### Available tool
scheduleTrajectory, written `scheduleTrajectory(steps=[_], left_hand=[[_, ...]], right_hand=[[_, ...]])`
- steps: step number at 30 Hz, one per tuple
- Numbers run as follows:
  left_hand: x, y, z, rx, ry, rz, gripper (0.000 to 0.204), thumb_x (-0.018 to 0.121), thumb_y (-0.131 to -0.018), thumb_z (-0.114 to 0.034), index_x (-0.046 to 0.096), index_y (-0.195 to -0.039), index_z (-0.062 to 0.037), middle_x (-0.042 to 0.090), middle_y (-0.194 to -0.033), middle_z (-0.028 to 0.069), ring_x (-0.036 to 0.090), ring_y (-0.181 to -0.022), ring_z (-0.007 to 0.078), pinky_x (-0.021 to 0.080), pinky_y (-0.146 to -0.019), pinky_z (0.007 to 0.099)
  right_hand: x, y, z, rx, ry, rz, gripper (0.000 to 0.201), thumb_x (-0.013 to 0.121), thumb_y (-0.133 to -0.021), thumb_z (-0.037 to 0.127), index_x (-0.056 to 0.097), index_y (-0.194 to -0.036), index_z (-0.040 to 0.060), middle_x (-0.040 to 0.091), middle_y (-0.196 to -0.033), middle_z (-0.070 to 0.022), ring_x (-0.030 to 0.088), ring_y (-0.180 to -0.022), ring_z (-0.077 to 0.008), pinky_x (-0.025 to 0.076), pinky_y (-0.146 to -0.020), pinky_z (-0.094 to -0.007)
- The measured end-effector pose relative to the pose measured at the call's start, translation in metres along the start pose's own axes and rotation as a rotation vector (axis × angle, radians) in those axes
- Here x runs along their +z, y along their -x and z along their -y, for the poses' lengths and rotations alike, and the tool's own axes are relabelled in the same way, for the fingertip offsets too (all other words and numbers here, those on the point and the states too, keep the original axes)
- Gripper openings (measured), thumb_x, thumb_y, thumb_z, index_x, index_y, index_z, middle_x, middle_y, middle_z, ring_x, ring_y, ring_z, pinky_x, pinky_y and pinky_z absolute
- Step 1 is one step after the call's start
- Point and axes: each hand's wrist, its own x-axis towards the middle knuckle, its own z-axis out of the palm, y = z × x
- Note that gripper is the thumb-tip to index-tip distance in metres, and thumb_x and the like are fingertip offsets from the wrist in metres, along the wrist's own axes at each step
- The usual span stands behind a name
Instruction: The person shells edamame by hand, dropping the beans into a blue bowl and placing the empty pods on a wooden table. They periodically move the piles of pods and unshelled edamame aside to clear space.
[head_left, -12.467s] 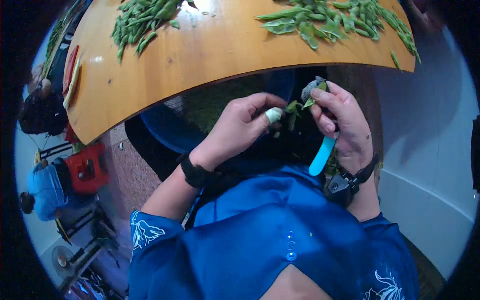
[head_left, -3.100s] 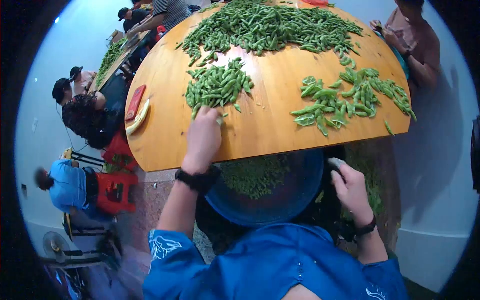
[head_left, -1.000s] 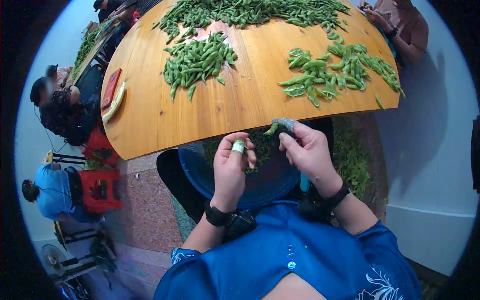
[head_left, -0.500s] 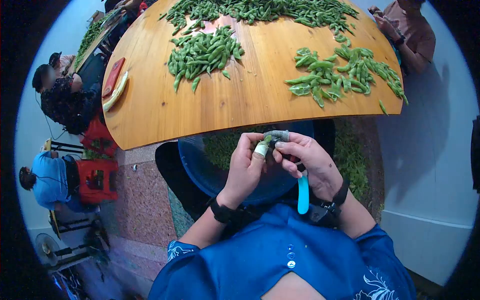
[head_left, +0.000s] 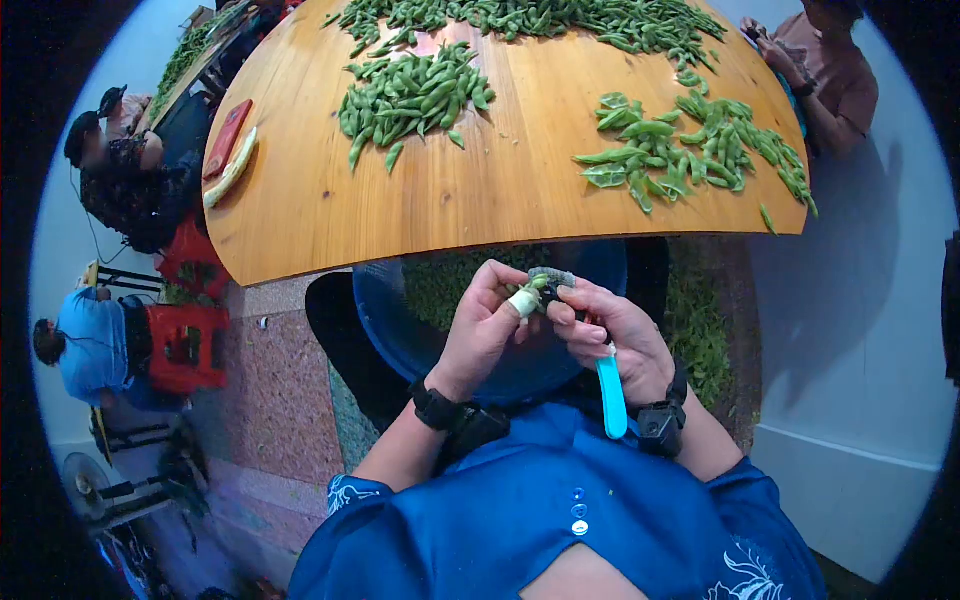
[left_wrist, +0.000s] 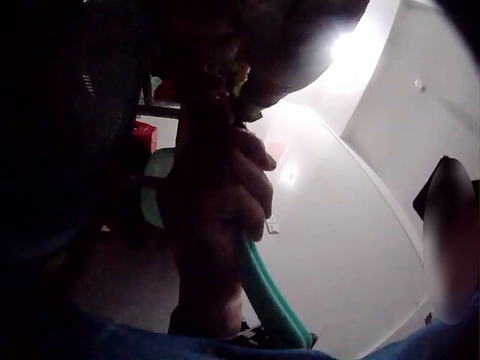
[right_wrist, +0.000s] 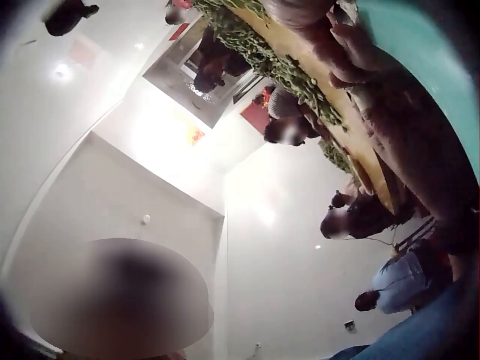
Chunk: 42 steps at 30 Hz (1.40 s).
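Green bits inside blue basin (head_left: pixel 487 367)

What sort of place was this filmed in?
Probably a shared indoor workroom for preparing green pods by hand: the table bears heaps of pods, people sit by a second table piled with greens, and a blue tub sits below the near edge.

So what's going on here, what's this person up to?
Someone seated at a wooden table is working on a green pod, pinched in the left hand. The right hand meets it there, gripping a turquoise-handled tool. Below them is a blue tub with green bits inside. More pods lie on the table: a big heap, a smaller pile and a loose spread.
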Motion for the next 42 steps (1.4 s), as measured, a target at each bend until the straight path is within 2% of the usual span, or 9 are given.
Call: scheduleTrajectory(steps=[8, 12, 14, 19, 23, 30, 34, 36, 42], left_hand=[[-0.001, 0.002, 0.011, -0.050, 0.511, 0.049, 0.016, 0.054, -0.093, -0.013, 0.049, -0.107, -0.0060, 0.059, -0.085, 0.0022, 0.054, -0.066, 0.0075, 0.044, -0.057, 0.0215], [-0.010, -0.001, 0.006, -0.097, 0.246, -0.071, 0.016, 0.052, -0.093, -0.010, 0.052, -0.108, -0.0061, 0.059, -0.086, 0.0021, 0.054, -0.069, 0.0067, 0.044, -0.058, 0.0201], [-0.006, 0.000, -0.007, -0.078, -0.189, -0.192, 0.016, 0.049, -0.093, -0.008, 0.053, -0.109, -0.0052, 0.057, -0.086, 0.0004, 0.050, -0.067, 0.0048, 0.040, -0.057, 0.0180], [0.009, 0.001, -0.014, 0.069, -0.309, -0.201, 0.017, 0.048, -0.094, -0.010, 0.051, -0.109, -0.0031, 0.056, -0.083, 0.0000, 0.049, -0.067, 0.0043, 0.041, -0.058, 0.0188], [0.009, 0.004, -0.015, 0.080, -0.221, -0.126, 0.014, 0.046, -0.095, -0.010, 0.050, -0.107, -0.0026, 0.056, -0.078, -0.0004, 0.049, -0.064, 0.0044, 0.041, -0.056, 0.0198], [0.014, -0.004, -0.024, 0.012, -0.150, -0.247, 0.019, 0.036, -0.099, -0.014, 0.052, -0.103, -0.0037, 0.055, -0.078, 0.0004, 0.049, -0.062, 0.0058, 0.039, -0.053, 0.0202], [0.009, -0.008, -0.039, -0.076, 0.375, -0.131, 0.025, 0.039, -0.098, -0.017, 0.054, -0.110, -0.0026, 0.059, -0.091, 0.0036, 0.052, -0.070, 0.0092, 0.041, -0.055, 0.0211], [0.018, -0.010, -0.052, -0.059, 0.295, -0.158, 0.025, 0.039, -0.098, -0.018, 0.054, -0.110, -0.0032, 0.059, -0.090, 0.0027, 0.052, -0.068, 0.0081, 0.040, -0.055, 0.0205], [0.048, -0.020, -0.066, 0.036, -0.001, -0.176, 0.026, 0.040, -0.098, -0.019, 0.057, -0.112, -0.0059, 0.055, -0.073, -0.0015, 0.044, -0.055, 0.0030, 0.034, -0.047, 0.0169]], right_hand=[[0.007, -0.001, 0.001, 0.020, 0.016, -0.013, 0.020, 0.047, -0.095, 0.010, 0.053, -0.111, 0.0007, 0.058, -0.073, -0.0041, 0.047, -0.044, -0.0039, 0.037, -0.034, -0.0147], [0.023, 0.002, -0.004, -0.224, 0.690, -0.302, 0.021, 0.053, -0.092, 0.011, 0.060, -0.110, 0.0037, 0.062, -0.073, -0.0005, 0.051, -0.050, -0.0024, 0.038, -0.041, -0.0149], [0.023, -0.003, -0.009, -0.314, 0.856, -0.340, 0.023, 0.054, -0.091, 0.009, 0.060, -0.112, 0.0035, 0.062, -0.073, -0.0004, 0.050, -0.050, -0.0024, 0.039, -0.043, -0.0160], [0.024, -0.011, -0.018, -0.600, 1.274, -0.355, 0.029, 0.058, -0.088, 0.007, 0.060, -0.117, 0.0029, 0.061, -0.074, 0.0011, 0.050, -0.053, -0.0025, 0.041, -0.047, -0.0188], [0.032, -0.008, -0.009, -0.359, 1.016, -0.286, 0.023, 0.056, -0.089, 0.007, 0.062, -0.111, 0.0029, 0.061, -0.072, 0.0008, 0.051, -0.051, -0.0031, 0.042, -0.046, -0.0179], [0.040, -0.006, -0.005, -0.315, 1.043, -0.302, 0.020, 0.056, -0.090, 0.008, 0.063, -0.108, 0.0027, 0.060, -0.072, 0.0014, 0.051, -0.052, -0.0023, 0.041, -0.045, -0.0171], [0.044, -0.008, 0.002, -0.548, 1.123, -0.340, 0.020, 0.060, -0.088, 0.009, 0.064, -0.106, 0.0015, 0.064, -0.076, -0.0014, 0.057, -0.059, -0.0057, 0.045, -0.052, -0.0203], [0.036, -0.015, 0.006, -0.800, 1.361, -0.351, 0.024, 0.068, -0.083, 0.016, 0.064, -0.102, 0.0001, 0.067, -0.079, -0.0070, 0.059, -0.064, -0.0079, 0.048, -0.058, -0.0237], [0.044, -0.021, 0.016, -0.839, 1.348, -0.418, 0.018, 0.067, -0.084, 0.017, 0.065, -0.091, 0.0001, 0.062, -0.069, -0.0048, 0.053, -0.060, -0.0065, 0.043, -0.054, -0.0249]])
